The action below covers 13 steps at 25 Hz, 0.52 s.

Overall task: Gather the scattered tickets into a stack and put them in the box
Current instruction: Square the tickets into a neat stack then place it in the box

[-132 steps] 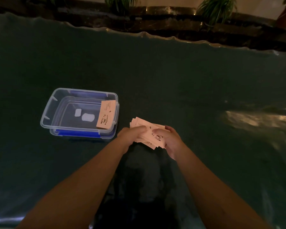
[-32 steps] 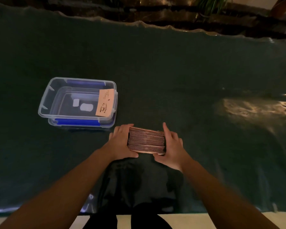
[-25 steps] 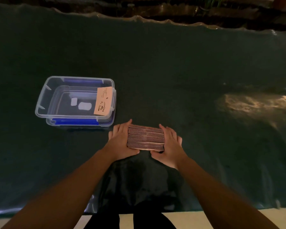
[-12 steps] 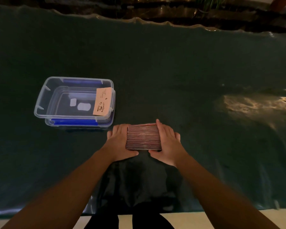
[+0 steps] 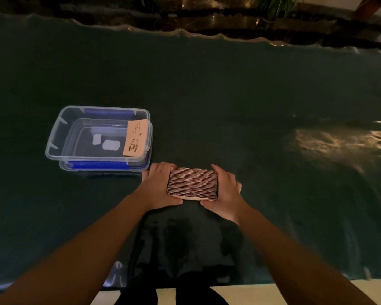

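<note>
A thick stack of pinkish tickets [image 5: 193, 183] stands on edge on the dark green table cover, squared up, its layered edges facing me. My left hand [image 5: 157, 187] presses its left end and my right hand [image 5: 226, 190] its right end, so both grip the stack between them. A clear plastic box [image 5: 53, 137] with blue clips sits to the left and slightly farther away, open on top. One single ticket [image 5: 135, 138] with a coffee cup print leans against the box's right inner wall.
The dark green cover [image 5: 229, 89] spreads wide to the right and back, with a glare patch [image 5: 334, 142] at the right. Its wavy far edge meets a dark ledge with plants [image 5: 273, 5]. The near table edge [image 5: 251, 282] runs just above my legs.
Five seconds ago both hands held a loose fan of tickets; now they form a tight block on edge. Over the last second my hands pressed the ends closer and barely shifted.
</note>
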{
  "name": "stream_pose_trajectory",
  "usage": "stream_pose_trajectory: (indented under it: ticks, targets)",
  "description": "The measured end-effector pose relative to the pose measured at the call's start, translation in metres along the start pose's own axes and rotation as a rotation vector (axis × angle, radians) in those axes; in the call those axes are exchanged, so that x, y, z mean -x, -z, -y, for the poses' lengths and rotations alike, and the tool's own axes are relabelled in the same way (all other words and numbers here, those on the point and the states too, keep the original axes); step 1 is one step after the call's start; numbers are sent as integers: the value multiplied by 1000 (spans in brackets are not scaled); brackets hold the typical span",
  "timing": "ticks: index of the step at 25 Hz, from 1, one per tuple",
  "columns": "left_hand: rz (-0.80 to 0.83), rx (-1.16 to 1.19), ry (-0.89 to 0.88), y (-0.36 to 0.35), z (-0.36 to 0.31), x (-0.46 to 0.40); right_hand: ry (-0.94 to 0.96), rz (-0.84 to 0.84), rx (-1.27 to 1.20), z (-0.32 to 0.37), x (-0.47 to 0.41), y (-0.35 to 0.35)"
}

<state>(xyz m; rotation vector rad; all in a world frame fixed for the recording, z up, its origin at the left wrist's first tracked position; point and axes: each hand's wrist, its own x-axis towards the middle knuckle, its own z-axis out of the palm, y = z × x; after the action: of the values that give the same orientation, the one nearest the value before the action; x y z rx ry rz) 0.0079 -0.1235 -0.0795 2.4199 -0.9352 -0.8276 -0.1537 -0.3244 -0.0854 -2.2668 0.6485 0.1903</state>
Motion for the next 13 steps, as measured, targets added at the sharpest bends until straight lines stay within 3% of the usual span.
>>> stream_pose_trajectory:
  ticks: [6,13]
  targets:
    - [21,-33,5,-6,-2,-1,57,-26,63,-6,-4,-7]
    - [-14,4,34,-9,-7,0,-74,63,14,-1,-7,-4]
